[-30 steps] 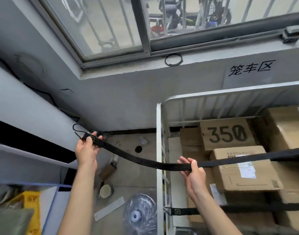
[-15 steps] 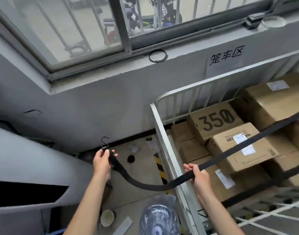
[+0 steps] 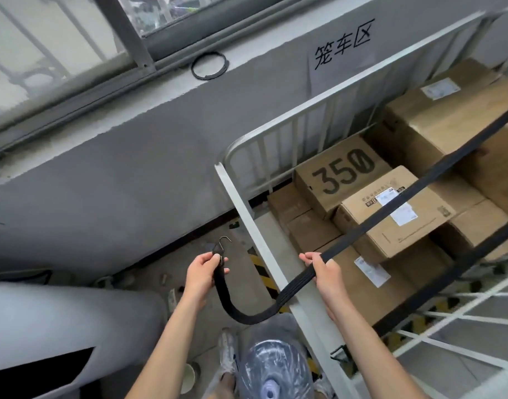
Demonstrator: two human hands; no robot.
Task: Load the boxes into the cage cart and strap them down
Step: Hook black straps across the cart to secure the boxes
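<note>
A white metal cage cart (image 3: 248,214) stands at the right, stacked with several cardboard boxes; one reads "350" (image 3: 342,171) and a labelled box (image 3: 396,214) lies in front of it. A black flat strap (image 3: 391,203) runs taut from the upper right across the boxes to my right hand (image 3: 324,273), which grips it over the cart's left rail. From there the strap sags in a loop (image 3: 247,315) to my left hand (image 3: 202,273), which holds its end by the metal hook (image 3: 224,244). A second black strap (image 3: 460,270) crosses the boxes lower down.
A grey wall with a window and a black ring (image 3: 209,66) on the sill rises behind. On the floor left of the cart lie a wrapped clear roll (image 3: 271,370), a paper cup (image 3: 189,377), yellow-black hazard tape (image 3: 262,272) and a large grey curved surface (image 3: 59,321).
My left hand has moved right, closer to the cart, so the strap between my hands has gone slack into a deeper loop. The view has tilted and swung towards the cart.
</note>
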